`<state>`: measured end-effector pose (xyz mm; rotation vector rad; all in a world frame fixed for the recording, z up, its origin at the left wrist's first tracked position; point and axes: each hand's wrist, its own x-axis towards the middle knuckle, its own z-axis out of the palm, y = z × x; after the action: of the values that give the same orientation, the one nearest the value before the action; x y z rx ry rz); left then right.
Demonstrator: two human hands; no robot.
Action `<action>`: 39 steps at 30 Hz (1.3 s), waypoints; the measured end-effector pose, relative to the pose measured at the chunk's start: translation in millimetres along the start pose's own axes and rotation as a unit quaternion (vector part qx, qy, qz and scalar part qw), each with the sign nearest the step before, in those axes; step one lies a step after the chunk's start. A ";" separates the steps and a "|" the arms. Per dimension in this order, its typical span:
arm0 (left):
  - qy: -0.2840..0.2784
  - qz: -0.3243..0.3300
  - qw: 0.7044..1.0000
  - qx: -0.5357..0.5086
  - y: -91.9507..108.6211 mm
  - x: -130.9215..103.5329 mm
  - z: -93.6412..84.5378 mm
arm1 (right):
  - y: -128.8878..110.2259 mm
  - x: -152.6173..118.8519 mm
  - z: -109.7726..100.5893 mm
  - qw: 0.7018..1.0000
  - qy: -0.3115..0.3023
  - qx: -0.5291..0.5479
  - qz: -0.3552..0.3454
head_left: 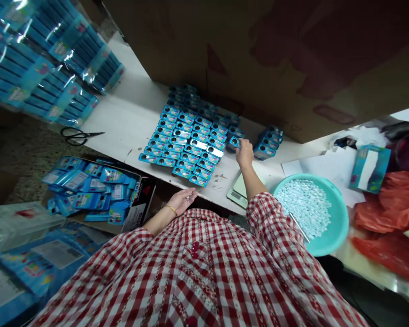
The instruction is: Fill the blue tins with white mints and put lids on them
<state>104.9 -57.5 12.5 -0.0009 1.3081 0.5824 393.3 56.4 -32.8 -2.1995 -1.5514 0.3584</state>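
blue boxes, print too small to read

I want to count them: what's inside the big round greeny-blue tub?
The tub holds lots of small, pale pieces, and a thin stick lies at its near left side. Pieces cover the bottom, and the checked sleeve hides some of the left edge.

From my remote view, the place appears to be a packing workshop: a worn white worktop carries rows of identical small blue boxes; shrink-wrapped stacks of similar packs stand at far left; an open carton of loose packs lies at near left; a basin of small pale pieces sits right.
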 end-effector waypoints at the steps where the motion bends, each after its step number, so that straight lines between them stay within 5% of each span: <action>1: 0.008 0.002 1.000 -0.005 1.0 -0.7 -1.7 | -2.5 6.9 4.0 1.000 -0.011 -0.005 -0.005; 6: 0.029 0.013 0.999 -0.027 7.6 0.7 -5.6 | 5.6 5.7 -2.1 0.999 0.019 -0.023 -0.041; 11: 0.026 -0.001 0.999 -0.032 12.2 6.8 -0.8 | 55.6 -9.7 -42.0 0.986 0.113 -0.118 0.021; 14: 0.009 -0.003 1.000 -0.027 10.2 8.8 5.5 | 78.9 -12.1 -56.6 0.976 0.068 -0.206 0.032; 17: -0.015 -0.008 1.000 -0.011 6.8 7.8 13.8 | 83.7 -18.7 -64.9 0.965 0.032 -0.258 -0.030; 23: -0.064 -0.022 0.998 0.014 -2.0 3.8 32.0 | 56.2 -91.9 -90.2 0.936 -0.027 -0.305 -0.172; 28: -0.126 -0.044 0.990 0.052 -11.8 3.2 47.6 | 32.9 -156.3 -93.4 0.928 -0.097 -0.289 -0.212; 32: -0.175 -0.065 0.979 0.083 -21.1 2.8 58.3 | 10.9 -183.7 -85.3 0.959 -0.075 -0.195 -0.193; 39: -0.228 -0.101 0.963 0.100 -42.9 4.2 55.4 | -49.4 -224.8 -45.3 0.957 -0.172 -0.063 -0.223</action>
<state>172.9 -74.8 10.5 0.1562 0.8965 0.2517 295.1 -149.2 23.4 -1.8634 -2.2538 0.5291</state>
